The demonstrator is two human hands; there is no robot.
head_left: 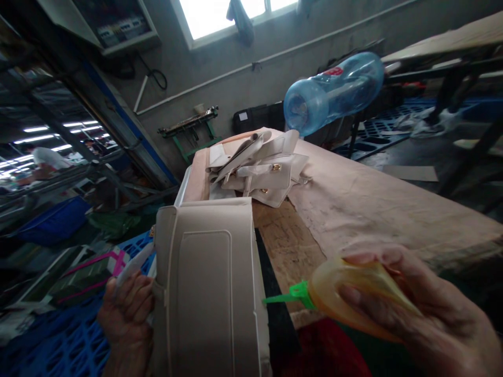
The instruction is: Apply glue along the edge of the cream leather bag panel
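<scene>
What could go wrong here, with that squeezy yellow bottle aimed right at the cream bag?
1. The right hand squeezes the soft yellow bottle with green nozzle; its tip sits close to the cream leather bag panel, so a hard squeeze might smear it.
2. The left hand grips the panel only at one edge; it could slip.
3. The blue plastic water bottle lies on its side near the table's edge and might roll off.

dim interior | daylight from window [231, 15] blown out | edges warped | near hands soft, blurred
</scene>
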